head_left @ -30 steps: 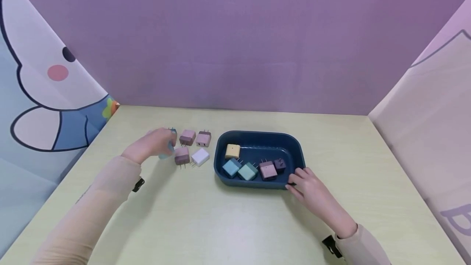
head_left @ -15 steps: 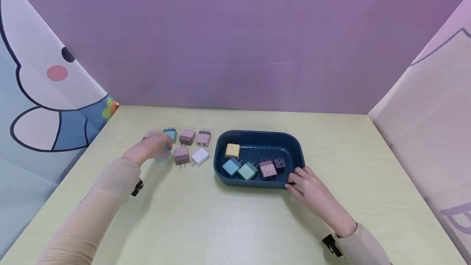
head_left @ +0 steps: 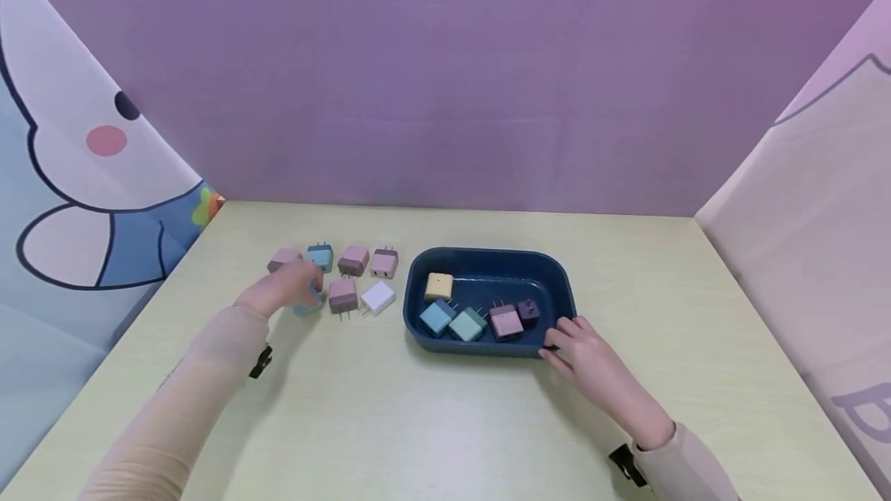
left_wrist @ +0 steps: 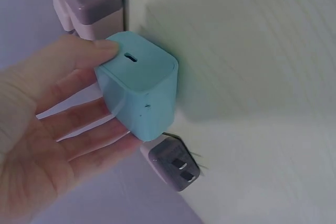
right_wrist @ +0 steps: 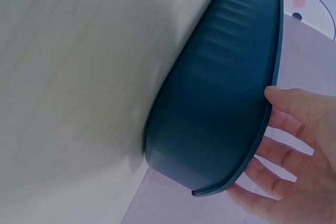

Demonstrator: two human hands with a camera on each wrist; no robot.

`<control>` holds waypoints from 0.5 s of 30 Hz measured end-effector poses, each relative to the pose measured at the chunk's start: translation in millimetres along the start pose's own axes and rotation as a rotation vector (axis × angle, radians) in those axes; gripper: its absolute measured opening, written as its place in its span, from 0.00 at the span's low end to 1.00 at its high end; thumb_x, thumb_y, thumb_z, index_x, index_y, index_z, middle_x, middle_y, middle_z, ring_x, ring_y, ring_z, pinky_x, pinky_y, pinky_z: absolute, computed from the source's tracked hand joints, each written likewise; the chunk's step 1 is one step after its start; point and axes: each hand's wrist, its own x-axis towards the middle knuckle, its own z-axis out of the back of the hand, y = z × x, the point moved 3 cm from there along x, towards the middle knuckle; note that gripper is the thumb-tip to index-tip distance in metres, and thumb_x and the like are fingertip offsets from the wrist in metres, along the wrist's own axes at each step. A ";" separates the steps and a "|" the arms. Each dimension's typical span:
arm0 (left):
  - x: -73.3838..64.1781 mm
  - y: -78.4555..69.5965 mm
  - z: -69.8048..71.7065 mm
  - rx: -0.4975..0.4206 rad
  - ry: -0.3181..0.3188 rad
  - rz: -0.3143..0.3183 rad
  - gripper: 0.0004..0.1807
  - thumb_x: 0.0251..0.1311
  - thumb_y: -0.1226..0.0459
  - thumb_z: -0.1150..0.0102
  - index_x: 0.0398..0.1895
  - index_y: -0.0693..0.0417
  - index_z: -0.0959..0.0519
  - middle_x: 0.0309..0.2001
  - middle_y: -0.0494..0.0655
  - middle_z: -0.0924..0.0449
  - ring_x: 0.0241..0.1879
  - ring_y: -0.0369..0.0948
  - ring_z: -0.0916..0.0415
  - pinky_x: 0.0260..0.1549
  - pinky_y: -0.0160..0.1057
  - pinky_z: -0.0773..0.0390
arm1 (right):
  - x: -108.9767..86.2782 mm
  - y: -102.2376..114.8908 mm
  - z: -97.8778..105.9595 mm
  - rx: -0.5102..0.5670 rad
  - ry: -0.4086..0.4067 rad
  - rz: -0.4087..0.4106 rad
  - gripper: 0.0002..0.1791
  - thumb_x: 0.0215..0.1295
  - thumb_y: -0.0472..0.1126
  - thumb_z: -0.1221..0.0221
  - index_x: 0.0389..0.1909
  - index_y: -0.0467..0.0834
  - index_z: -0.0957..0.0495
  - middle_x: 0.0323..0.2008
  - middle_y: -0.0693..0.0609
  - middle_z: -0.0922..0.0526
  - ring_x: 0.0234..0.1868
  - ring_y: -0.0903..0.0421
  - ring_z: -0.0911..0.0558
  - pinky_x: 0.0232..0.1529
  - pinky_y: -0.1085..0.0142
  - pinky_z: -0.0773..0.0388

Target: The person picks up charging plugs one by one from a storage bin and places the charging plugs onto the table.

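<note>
My left hand (head_left: 281,288) holds a light teal charger plug (left_wrist: 139,77) between thumb and fingers, low at the left of the table. One face with a slot port shows in the left wrist view. A blue-and-dark charger (head_left: 320,257) and a pink one (head_left: 284,258) lie just beyond that hand, and a mauve one (head_left: 343,296) lies to its right. My right hand (head_left: 592,362) grips the near right corner of a dark blue tray (head_left: 487,350), thumb and fingers at its rim. In the tray lie yellow (head_left: 439,286), blue (head_left: 438,318), green (head_left: 468,325), pink (head_left: 506,322) and dark purple (head_left: 528,311) chargers.
Between the left hand and the tray lie a white charger (head_left: 378,298) and two more pink ones, one (head_left: 353,260) beside the other (head_left: 384,262). Their prongs stick out. A purple cloth (head_left: 445,99) hangs behind the pale wooden table (head_left: 431,431).
My left hand has shifted a little left and toward me with the teal charger, uncovering the blue and pink chargers behind it. The right hand and the tray stay in place.
</note>
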 end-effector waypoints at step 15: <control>3.4 5.2 -5.1 0.001 0.022 0.039 0.11 0.44 0.73 0.39 0.34 0.67 0.23 0.39 0.60 0.24 0.37 0.51 0.27 0.35 0.45 0.25 | 0.2 0.8 0.7 0.004 0.002 -0.013 0.09 0.44 0.34 0.34 0.21 0.45 0.26 0.22 0.58 0.35 0.26 0.61 0.38 0.26 0.70 0.37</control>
